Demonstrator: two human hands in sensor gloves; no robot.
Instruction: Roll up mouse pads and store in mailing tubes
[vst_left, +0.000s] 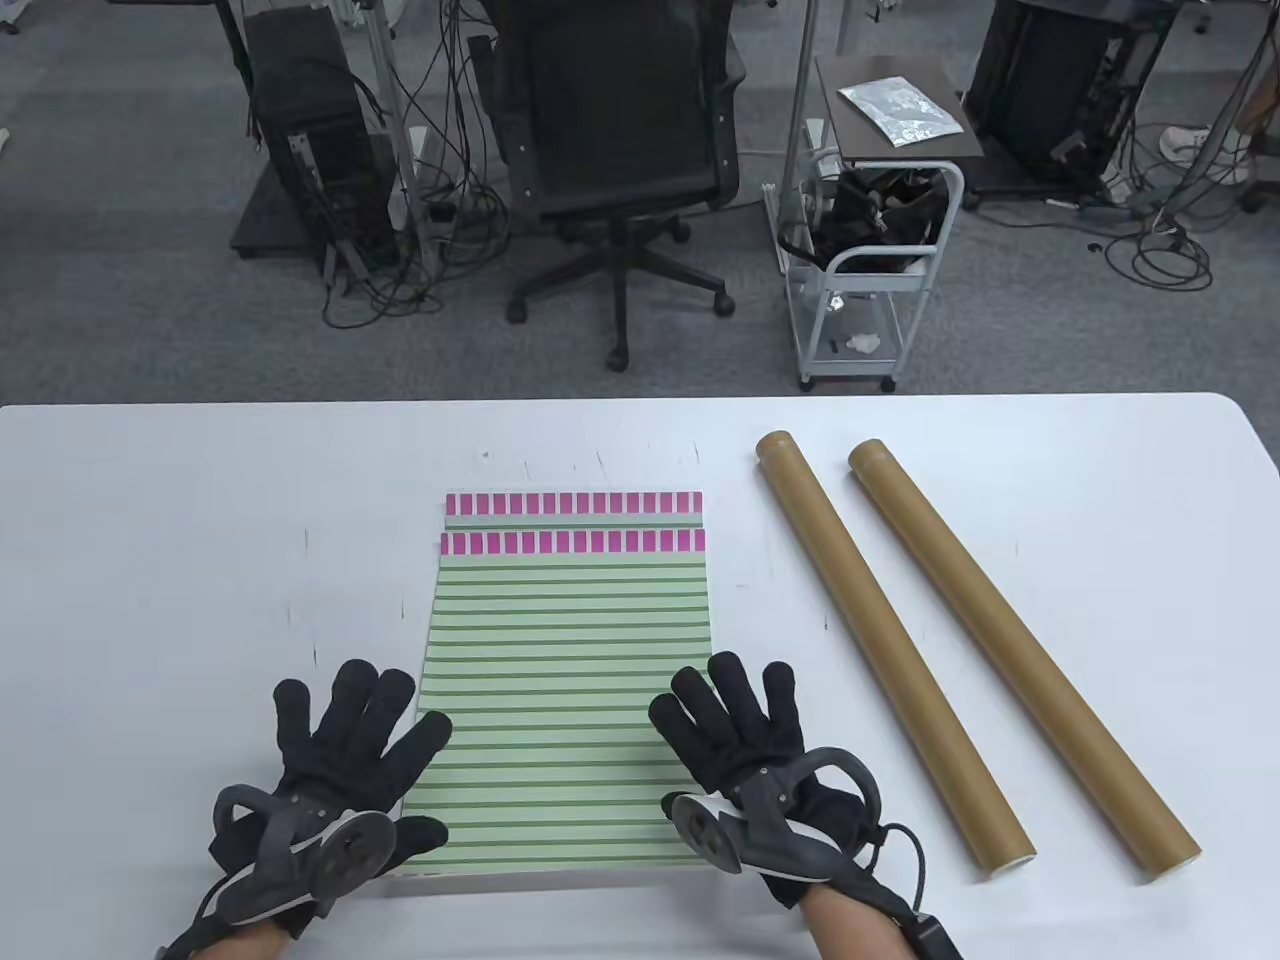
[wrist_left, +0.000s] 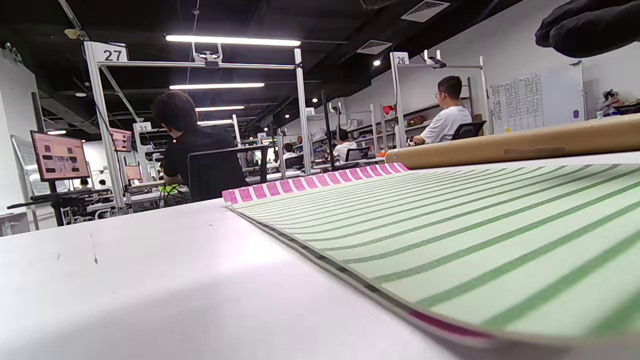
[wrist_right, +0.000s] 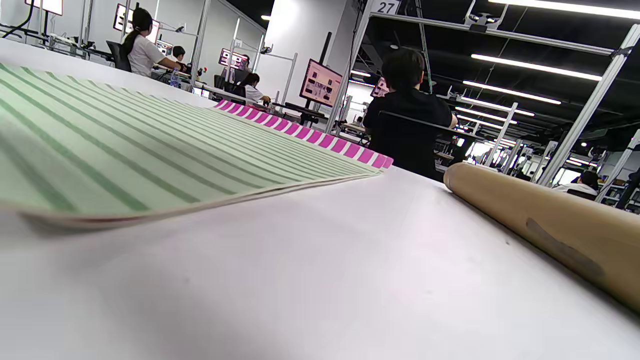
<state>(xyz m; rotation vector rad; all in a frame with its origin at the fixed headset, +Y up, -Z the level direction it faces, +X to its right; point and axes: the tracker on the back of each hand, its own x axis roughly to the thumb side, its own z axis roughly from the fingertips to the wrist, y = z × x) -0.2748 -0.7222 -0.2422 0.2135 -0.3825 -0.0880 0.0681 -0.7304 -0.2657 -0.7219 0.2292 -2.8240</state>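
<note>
A broad white table (vst_left: 200, 520) with a smooth, faintly scuffed top and a rounded far corner fills our working area. At its centre lie two flat rectangular mouse pads, stacked: the upper mouse pad (vst_left: 570, 690) is pale green with thin dark green stripes and a band of magenta blocks along its far edge, and the lower mouse pad (vst_left: 572, 506) shows only as a matching magenta band and a grey strip just beyond it. In the left wrist view the stack's near edge reads as thin, layered sheets lying flat on the table.

To the right, apart from the pads, two long brown cardboard mailing tubes lie side by side at a slant: the inner tube (vst_left: 885, 650) nearer the pads, the outer tube (vst_left: 1015, 655) beyond it. Both are smooth, matte cylinders with capped far ends.

Our left hand (vst_left: 345, 750) in its black knit glove lies spread at the upper pad's near-left corner, fingers straight on the table and thumb on the pad. Our right hand (vst_left: 745, 745) lies spread at the near-right corner, fingers straight across the pad's edge. Neither hand grasps anything. A grey tracker sits on the back of each.
</note>
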